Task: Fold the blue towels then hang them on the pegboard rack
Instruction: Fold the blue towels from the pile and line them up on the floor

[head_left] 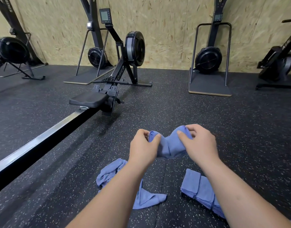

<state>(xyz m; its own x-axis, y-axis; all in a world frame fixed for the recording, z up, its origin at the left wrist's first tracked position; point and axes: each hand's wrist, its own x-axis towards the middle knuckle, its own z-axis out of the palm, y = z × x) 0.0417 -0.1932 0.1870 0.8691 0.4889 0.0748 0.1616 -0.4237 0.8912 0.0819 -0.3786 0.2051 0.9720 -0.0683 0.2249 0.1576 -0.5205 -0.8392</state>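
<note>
Pinching blue towel (169, 146), your left hand (143, 146) and right hand (201, 144) grip clamped; slipped corner could skew fold.

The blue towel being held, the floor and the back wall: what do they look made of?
The blue towel: soft matte cloth, perhaps microfibre; it bunches and sags. The floor: probably rubber matting, matte black with pale flecks. The back wall: bare strand board, seemingly; pressed wood flakes show.

Gym. Rowing machine (135, 48) on speckled rubber floor (158, 104). Fan trainers w/ upright frames behind it (97, 57) & to its right (208, 60), along chipboard wall (166, 30).
</note>
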